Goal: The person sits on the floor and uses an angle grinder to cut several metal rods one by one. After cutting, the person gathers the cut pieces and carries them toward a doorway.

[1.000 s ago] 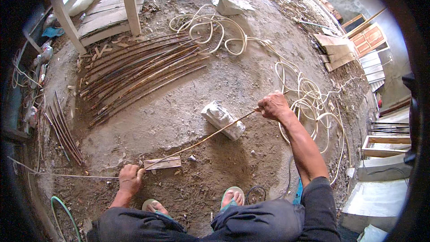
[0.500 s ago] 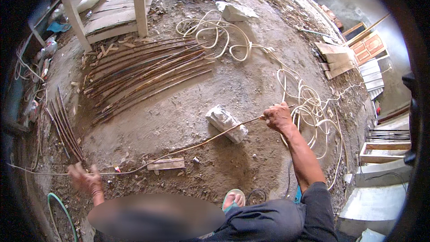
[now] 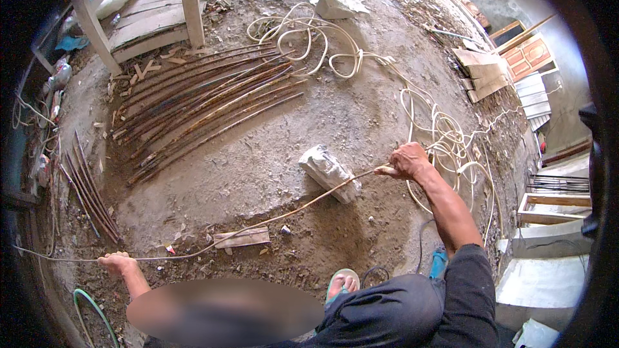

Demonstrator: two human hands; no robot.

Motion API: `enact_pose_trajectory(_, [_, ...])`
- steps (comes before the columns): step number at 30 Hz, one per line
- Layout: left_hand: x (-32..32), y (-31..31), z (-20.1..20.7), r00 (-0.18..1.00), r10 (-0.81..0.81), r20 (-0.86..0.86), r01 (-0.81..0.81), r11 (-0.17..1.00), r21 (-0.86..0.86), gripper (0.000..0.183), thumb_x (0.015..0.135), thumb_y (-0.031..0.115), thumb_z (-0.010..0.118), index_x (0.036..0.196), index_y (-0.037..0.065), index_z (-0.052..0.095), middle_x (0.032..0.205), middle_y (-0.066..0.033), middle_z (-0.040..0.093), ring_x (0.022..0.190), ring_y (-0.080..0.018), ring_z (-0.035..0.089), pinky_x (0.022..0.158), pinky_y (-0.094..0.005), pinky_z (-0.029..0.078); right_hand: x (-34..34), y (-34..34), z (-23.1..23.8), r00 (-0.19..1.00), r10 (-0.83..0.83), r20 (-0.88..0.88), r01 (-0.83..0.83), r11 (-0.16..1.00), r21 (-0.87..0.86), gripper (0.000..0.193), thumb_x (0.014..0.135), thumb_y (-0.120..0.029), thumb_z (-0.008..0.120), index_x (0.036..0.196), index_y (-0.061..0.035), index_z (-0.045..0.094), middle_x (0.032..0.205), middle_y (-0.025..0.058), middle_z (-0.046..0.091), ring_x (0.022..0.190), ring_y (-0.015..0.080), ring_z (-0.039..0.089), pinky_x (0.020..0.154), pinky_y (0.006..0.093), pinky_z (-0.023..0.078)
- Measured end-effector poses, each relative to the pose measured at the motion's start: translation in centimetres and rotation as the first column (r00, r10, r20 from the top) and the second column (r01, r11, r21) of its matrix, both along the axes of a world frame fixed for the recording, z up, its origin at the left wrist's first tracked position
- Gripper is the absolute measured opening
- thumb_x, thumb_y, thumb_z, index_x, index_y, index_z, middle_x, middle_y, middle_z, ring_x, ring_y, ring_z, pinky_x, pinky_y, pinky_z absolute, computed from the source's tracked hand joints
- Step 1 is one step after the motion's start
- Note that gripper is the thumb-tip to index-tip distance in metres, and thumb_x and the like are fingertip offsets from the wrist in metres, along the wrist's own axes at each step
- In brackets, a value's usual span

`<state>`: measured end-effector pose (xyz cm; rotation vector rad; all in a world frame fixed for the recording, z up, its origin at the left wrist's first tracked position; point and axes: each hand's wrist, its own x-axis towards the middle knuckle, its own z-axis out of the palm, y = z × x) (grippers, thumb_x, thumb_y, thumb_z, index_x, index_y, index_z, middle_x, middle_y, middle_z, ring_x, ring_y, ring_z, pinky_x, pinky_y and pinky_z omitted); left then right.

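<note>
A long, thin, brown metal rod point(image 3: 300, 208) runs across in front of me, from the far left rim up to the right. My right hand point(image 3: 406, 161) is wrapped round it near its right end, beside a pale coiled hose. Low on the left, my left hand point(image 3: 118, 263) is closed on the same rod, just below a small bundle of rods point(image 3: 90, 196) lying on the dirt. Between my hands the rod passes over a short flat board point(image 3: 242, 238) and the front of a whitish block point(image 3: 325, 167).
Many rusty rods point(image 3: 213, 103) lie spread on the dirt ahead. Loops of cream hose point(image 3: 445, 135) cover the ground at right. A wooden stand point(image 3: 151, 22) is at the far left, a green hose point(image 3: 97, 309) near left, and boards point(image 3: 480, 74) lie toward the right wall.
My left hand, blurred by motion before, now grips the rod in sharp view. My right hand has shifted slightly right, still round the rod. The whole view has tilted a little.
</note>
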<state>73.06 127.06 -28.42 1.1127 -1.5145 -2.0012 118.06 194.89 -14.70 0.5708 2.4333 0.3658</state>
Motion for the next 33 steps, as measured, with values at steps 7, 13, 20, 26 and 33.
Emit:
enact_pose_trajectory(7, [0.2, -1.0, -2.0, 0.998, 0.061, 0.027, -0.060, 0.998, -0.031, 0.050, 0.100, 0.056, 0.040, 0.072, 0.018, 0.022, 0.057, 0.0008, 0.027, 0.045, -0.0145, 0.026, 0.042, -0.0331, 0.023, 1.2, 1.8, -1.8, 0.995, 0.000, -0.097, -0.006, 0.998, -0.060, 0.070, 0.085, -0.076, 0.047, 0.070, -0.0132, 0.072, 0.068, 0.0158, 0.068, 0.070, 0.0353, 0.070, 0.064, 0.0444, 0.055])
enact_pose_trajectory(13, [0.0, -1.8, -3.5, 0.997, -0.017, 0.072, 0.025, 0.992, -0.122, 0.046, 0.097, 0.052, 0.043, 0.073, 0.018, 0.023, 0.057, 0.0005, 0.029, 0.045, -0.0144, 0.028, 0.040, -0.0312, 0.025, 1.1, 4.9, -4.9, 0.960, 0.032, -0.278, -0.052, 0.996, -0.067, 0.080, 0.091, -0.077, 0.036, 0.060, -0.0101, 0.068, 0.059, 0.0204, 0.060, 0.063, 0.0400, 0.065, 0.059, 0.0467, 0.051])
enact_pose_trajectory(20, [-0.6, -1.3, -4.8, 0.989, 0.035, 0.142, -0.019, 0.994, -0.111, 0.050, 0.100, 0.063, 0.036, 0.083, 0.016, 0.031, 0.067, -0.0010, 0.035, 0.050, -0.0159, 0.030, 0.044, -0.0330, 0.023, 0.0, 4.2, -6.1, 0.951, -0.249, -0.183, 0.231, 0.966, -0.113, 0.076, 0.094, -0.070, 0.034, 0.074, -0.0098, 0.075, 0.078, 0.0204, 0.069, 0.080, 0.0393, 0.069, 0.073, 0.0484, 0.054])
enact_pose_trajectory(26, [-1.3, 0.4, -1.6, 0.986, -0.105, 0.126, 0.122, 0.983, -0.136, 0.059, 0.096, 0.069, 0.045, 0.076, 0.014, 0.038, 0.057, -0.0008, 0.037, 0.046, -0.0159, 0.033, 0.043, -0.0346, 0.029, -2.2, 1.9, -2.5, 0.974, -0.205, -0.094, 0.200, 0.978, -0.063, 0.064, 0.096, -0.059, 0.041, 0.086, -0.0084, 0.078, 0.091, 0.0183, 0.073, 0.093, 0.0349, 0.071, 0.083, 0.0457, 0.054])
enact_pose_trajectory(33, [-0.1, -2.2, 0.7, 0.995, 0.035, 0.092, -0.030, 0.998, -0.063, 0.058, 0.098, 0.065, 0.044, 0.071, 0.015, 0.034, 0.053, -0.0006, 0.034, 0.043, -0.0159, 0.031, 0.040, -0.0354, 0.032, -0.1, -0.8, -4.0, 0.917, -0.195, -0.347, 0.213, 0.977, 0.014, 0.043, 0.089, -0.050, 0.057, 0.090, -0.0122, 0.076, 0.091, 0.0104, 0.074, 0.101, 0.0268, 0.067, 0.102, 0.0469, 0.039])
